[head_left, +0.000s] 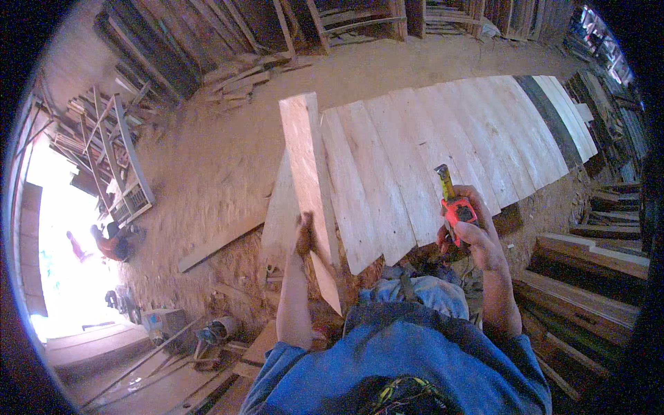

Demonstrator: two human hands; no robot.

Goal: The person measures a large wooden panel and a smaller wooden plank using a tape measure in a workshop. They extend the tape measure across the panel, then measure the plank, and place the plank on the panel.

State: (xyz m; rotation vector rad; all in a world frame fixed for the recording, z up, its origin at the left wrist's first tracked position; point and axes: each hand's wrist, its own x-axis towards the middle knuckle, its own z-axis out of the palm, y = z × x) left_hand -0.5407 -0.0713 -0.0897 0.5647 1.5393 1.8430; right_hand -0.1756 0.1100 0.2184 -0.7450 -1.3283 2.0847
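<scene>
My left hand grips a pale wooden board, holding it up on edge with its far end raised. The fingers wrap round the board's left side and are partly hidden. In my right hand is a red and black tape measure, with a short length of yellow blade pulled out and pointing away from me. Beneath both hands lies a row of pale wooden planks, set side by side and overlapping in places. The tape measure is above the planks, apart from the held board.
A dark strip crosses the planks at the right. One loose plank lies on the dirt floor at left. Stacked timber stands close on my right. Machinery is at lower left, near a bright doorway with a person.
</scene>
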